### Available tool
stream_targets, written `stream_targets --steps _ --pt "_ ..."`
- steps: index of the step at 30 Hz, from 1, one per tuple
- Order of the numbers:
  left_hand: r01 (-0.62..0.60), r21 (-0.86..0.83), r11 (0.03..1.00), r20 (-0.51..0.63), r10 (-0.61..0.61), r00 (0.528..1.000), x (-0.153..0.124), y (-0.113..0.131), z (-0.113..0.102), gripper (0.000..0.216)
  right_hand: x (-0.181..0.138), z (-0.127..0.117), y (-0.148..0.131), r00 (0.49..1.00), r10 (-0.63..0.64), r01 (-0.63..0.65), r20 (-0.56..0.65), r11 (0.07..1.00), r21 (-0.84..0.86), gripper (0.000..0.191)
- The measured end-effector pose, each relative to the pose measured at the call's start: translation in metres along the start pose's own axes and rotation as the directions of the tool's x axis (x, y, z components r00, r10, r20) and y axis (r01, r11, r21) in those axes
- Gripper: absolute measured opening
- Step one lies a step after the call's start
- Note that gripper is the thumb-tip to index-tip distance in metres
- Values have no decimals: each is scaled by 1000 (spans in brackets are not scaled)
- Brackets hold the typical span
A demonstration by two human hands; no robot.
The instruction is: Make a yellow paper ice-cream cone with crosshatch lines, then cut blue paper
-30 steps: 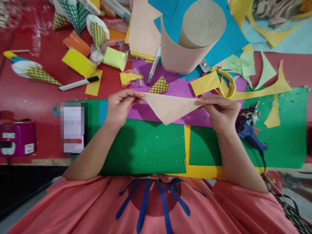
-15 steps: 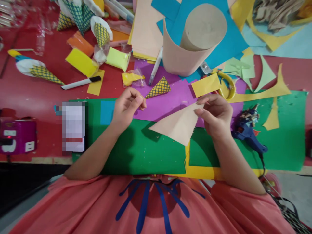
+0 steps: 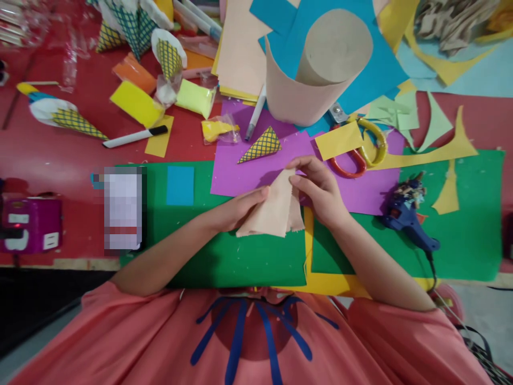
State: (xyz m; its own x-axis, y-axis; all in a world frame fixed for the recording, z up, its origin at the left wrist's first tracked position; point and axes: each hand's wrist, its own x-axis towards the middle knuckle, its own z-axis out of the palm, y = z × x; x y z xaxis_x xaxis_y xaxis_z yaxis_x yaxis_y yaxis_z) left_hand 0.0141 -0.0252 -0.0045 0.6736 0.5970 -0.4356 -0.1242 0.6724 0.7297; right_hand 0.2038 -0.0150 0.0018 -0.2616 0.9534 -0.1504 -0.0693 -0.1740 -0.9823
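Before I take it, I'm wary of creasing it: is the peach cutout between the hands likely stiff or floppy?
The peach cutout probably flexes easily, since it's bent in a loose fold. Likely light, too: its edges look thin.

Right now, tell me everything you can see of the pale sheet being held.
The pale sheet is thin, plain and peach-coloured; cloth or paper, I cannot tell. It curls into a rough cone, narrow end uppermost in view, with a jagged edge on the right. The right hand pinches the narrow end; the left hand holds the left side, over the green sheet.
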Motion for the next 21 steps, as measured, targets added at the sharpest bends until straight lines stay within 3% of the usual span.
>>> stream_targets --steps 4,6,8,11,14,17,21 --pt "-36 -75 997 -43 33 999 8 -5 -2 46 3 5 3 991 -122 116 -57 987 -110 32" --pt "-71 -42 997 -136 65 989 9 -6 -6 45 2 5 5 977 -183 170 -111 978 -123 29" --pt "-177 49 983 -257 184 949 8 -6 -9 42 -2 3 5 966 -220 196 -135 966 -171 19" --pt "-311 214 926 -359 371 856 4 -4 -10 37 -9 3 2 969 -246 229 -31 936 -266 24" --pt "-339 295 893 -395 437 808 2 -1 -7 33 -13 5 0 967 -238 256 94 908 -333 24" --pt "-362 295 884 -415 460 785 2 0 -7 32 -13 7 1 974 -203 227 105 896 -381 18" --pt "-366 275 889 -413 453 790 4 0 -10 32 -11 6 3 978 -197 209 71 909 -361 14"
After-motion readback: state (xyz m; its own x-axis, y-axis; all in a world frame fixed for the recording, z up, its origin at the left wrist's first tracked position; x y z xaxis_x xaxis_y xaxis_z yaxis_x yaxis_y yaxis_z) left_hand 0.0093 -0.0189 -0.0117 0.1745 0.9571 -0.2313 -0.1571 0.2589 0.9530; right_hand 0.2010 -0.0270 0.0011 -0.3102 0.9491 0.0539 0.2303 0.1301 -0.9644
